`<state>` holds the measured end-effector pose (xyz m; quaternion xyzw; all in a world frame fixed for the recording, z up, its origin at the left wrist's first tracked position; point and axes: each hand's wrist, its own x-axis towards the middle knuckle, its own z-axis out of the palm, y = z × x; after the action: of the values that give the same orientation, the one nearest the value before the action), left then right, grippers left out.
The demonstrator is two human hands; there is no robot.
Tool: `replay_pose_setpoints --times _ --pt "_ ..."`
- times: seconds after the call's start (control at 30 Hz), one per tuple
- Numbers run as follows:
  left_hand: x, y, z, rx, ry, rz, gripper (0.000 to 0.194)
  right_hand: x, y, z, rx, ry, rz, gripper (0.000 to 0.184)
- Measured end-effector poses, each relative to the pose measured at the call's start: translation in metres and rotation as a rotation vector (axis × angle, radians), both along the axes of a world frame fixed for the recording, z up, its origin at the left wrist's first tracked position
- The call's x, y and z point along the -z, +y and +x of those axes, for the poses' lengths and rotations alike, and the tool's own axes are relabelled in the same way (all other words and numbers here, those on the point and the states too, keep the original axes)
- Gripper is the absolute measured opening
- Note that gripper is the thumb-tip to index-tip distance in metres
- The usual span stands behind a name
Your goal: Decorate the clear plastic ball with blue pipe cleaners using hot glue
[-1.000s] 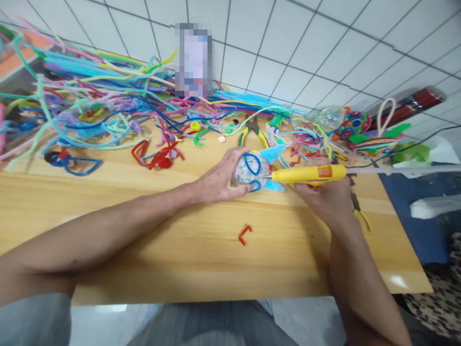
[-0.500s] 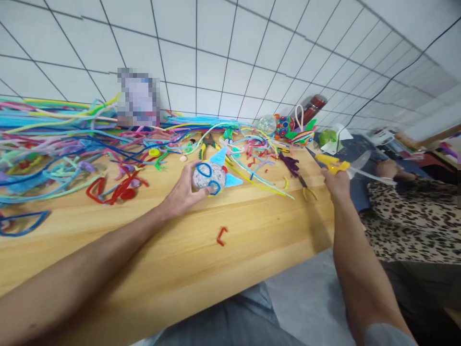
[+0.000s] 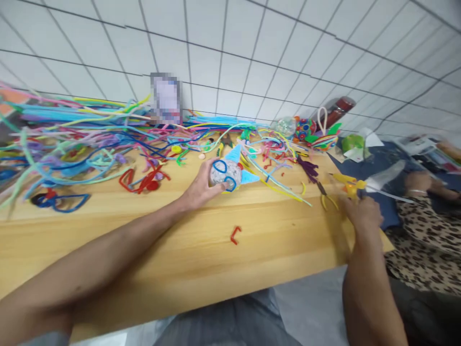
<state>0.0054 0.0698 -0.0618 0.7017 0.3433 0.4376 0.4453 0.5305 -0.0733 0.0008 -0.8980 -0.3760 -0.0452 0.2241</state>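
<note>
My left hand [image 3: 202, 186] is closed round a speckled grey ball [image 3: 222, 177] on the table. Two dark blue pipe-cleaner loops sit on the ball, and two light blue pointed pieces [image 3: 248, 177] stick out from its right side, with a red bit between them. My right hand [image 3: 363, 211], slightly blurred, grips a yellow hot glue gun [image 3: 347, 184] over the table's right end. A whitish glue stick [image 3: 389, 193] trails from the gun's back. Below the ball lies a bent red pipe-cleaner piece [image 3: 235, 235].
Pipe cleaners [image 3: 90, 134] of many colours heap along the wall side of the wooden table [image 3: 173, 269]. Yellow-handled pliers [image 3: 327, 197] lie near the glue gun. A red-brown bottle [image 3: 338, 110] leans at the back. A person in a leopard-print garment [image 3: 425, 230] sits at the right.
The whole view has shifted, so most things appear further right. My right hand has turned and sits slightly lower with the glue gun. My left hand keeps its hold on the ball.
</note>
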Motion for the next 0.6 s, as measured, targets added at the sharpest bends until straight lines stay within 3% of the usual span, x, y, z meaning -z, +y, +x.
replay_pose_setpoints --times 0.03,0.07,0.2,0.27,0.4,0.6 --pt "-0.002 -0.001 0.001 0.004 -0.007 -0.002 0.093 0.0 -0.006 -0.013 0.054 -0.016 -0.001 0.04" --pt "-0.004 -0.001 0.002 0.01 -0.012 -0.009 0.094 0.0 -0.009 -0.032 -0.011 0.008 0.021 0.04" --pt "-0.013 -0.007 0.006 0.004 -0.056 -0.067 0.096 -0.002 0.003 -0.149 -0.651 0.398 0.222 0.063" --pt "-0.016 -0.01 0.008 0.005 -0.099 -0.084 0.096 -0.004 0.023 -0.21 -0.826 0.557 0.259 0.072" --pt "-0.017 -0.014 0.01 -0.02 -0.142 -0.058 0.098 -0.005 0.063 -0.288 -0.863 0.85 0.338 0.077" --pt "-0.015 -0.016 0.012 -0.042 -0.129 -0.065 0.098 0.005 0.082 -0.322 -0.859 1.19 0.361 0.076"
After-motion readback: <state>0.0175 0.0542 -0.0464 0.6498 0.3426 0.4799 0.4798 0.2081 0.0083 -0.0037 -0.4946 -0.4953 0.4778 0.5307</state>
